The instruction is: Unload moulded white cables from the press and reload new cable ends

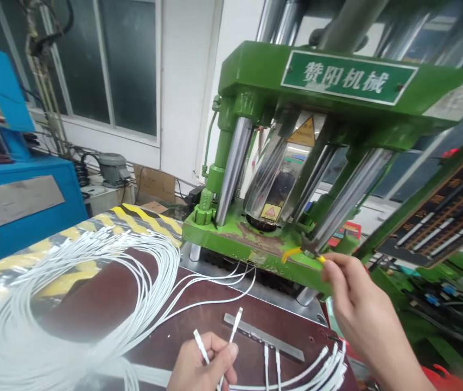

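Observation:
My left hand is closed at the bottom middle around two white cables. Their plug ends stick up between my fingers and thumb, metal tips showing. At the right, my right hand pinches one yellow handle of a pair of pliers. The pliers are against the front ledge of the green press, and their jaws are hard to make out. Beside my left hand lies a grey metal mould bar, with two white cables running from its edge.
A big coil of white cables covers the left of the brown table. Several cables run under the press. More plug ends lie at lower right. A control panel stands right; a blue machine stands left.

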A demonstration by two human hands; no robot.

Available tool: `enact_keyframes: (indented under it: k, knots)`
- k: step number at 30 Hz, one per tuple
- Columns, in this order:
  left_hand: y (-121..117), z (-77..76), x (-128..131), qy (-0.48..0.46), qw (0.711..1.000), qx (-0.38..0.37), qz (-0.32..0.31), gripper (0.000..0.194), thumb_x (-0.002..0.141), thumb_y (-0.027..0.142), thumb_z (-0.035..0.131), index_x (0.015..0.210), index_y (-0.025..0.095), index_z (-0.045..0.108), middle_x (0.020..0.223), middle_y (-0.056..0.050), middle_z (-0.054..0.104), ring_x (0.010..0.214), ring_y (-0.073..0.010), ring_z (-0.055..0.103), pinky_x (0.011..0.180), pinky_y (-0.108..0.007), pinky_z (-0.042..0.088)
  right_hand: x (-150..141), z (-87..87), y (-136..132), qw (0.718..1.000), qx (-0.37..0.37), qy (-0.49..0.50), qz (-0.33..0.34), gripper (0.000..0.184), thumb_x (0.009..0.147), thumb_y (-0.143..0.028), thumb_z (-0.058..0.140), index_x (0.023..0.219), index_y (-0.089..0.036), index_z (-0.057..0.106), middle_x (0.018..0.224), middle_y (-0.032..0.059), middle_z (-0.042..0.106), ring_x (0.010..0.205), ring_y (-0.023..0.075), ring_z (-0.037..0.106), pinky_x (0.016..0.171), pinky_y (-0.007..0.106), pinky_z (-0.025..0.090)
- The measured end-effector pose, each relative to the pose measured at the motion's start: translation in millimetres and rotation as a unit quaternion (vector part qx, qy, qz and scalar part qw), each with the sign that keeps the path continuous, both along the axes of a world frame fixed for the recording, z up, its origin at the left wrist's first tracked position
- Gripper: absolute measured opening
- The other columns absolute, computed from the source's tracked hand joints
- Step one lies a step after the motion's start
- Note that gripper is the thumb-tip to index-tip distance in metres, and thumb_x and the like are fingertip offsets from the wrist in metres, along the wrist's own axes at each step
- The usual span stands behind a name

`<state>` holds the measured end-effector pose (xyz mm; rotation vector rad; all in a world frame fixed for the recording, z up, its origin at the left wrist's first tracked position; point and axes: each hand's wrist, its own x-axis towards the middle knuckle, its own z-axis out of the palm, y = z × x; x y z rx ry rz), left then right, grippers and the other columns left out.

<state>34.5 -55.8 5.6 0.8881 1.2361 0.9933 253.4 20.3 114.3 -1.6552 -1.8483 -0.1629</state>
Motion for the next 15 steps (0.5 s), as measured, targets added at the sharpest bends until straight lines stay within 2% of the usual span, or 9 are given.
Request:
enact_keyframes:
  k: [2,4,7,10,12,15]
  knots:
    - [0.7,1.1,-1.8,-0.006,1.0,-0.008,0.009,0.035,0.067,0.05,0.059,0.059,0.016,0.051,0.048,-0.001,0.059,0.041,-0.0115,0.05,0.045,-0.023,0.034,3.9,-14.7,-11.7,0.998,-0.036,0.043,0.007,0.035,0.087,-0.049,0.034,0.103,-0.025,0.052,0.084,0.0047,0.064,0.07,0.0193,0.062,0.06,0.028,0.046]
    - [1.4,2.0,-2.1,-0.006,1.0,-0.016,0.014,0.035,0.066,0.05,0.059,0.06,0.016,0.052,0.047,0.0,0.059,0.039,-0.0114,0.05,0.044,-0.023,0.033,7.3,-41.9,-13.7,0.994,-0.096,0.049,0.021,0.04,0.086,-0.052,0.033,0.111,-0.026,0.051,0.101,0.0081,0.064,0.09,0.0241,0.061,0.074,0.034,0.048]
    - [2.5,2.1,-0.3,-0.004,1.0,-0.013,0.022,0.036,0.066,0.051,0.058,0.059,0.016,0.051,0.047,-0.001,0.059,0.039,-0.0115,0.05,0.044,-0.023,0.034,8.4,-90.4,-3.8,0.976,-0.203,0.065,0.043,0.055,0.084,-0.054,0.038,0.126,-0.018,0.042,0.124,0.0131,0.052,0.113,0.029,0.049,0.092,0.043,0.04]
    - [3.0,2.5,1.4,0.006,1.0,-0.006,0.027,0.036,0.066,0.051,0.058,0.058,0.016,0.052,0.046,-0.002,0.059,0.039,-0.0114,0.05,0.044,-0.023,0.033,7.5,-124.4,12.5,0.943,-0.283,0.124,0.123,0.057,0.083,-0.052,0.042,0.123,-0.011,0.046,0.124,0.0143,0.052,0.118,0.0268,0.044,0.1,0.04,0.033]
    - [3.3,3.3,1.7,0.01,1.0,-0.009,0.025,0.037,0.065,0.052,0.059,0.058,0.016,0.053,0.043,-0.001,0.057,0.038,-0.0111,0.049,0.042,-0.022,0.031,7.1,-133.5,22.6,0.935,-0.296,0.137,0.143,0.052,0.085,-0.051,0.038,0.117,-0.012,0.052,0.118,0.0137,0.057,0.116,0.0268,0.046,0.101,0.042,0.031]
    - [4.5,2.6,1.1,0.009,1.0,-0.011,0.022,0.04,0.062,0.055,0.061,0.058,0.016,0.052,0.044,-0.001,0.058,0.037,-0.0111,0.049,0.041,-0.022,0.03,3.8,-128.2,28.2,0.958,-0.243,0.107,0.105,0.05,0.085,-0.052,0.035,0.102,-0.012,0.059,0.11,0.0165,0.057,0.111,0.0309,0.047,0.099,0.047,0.03]
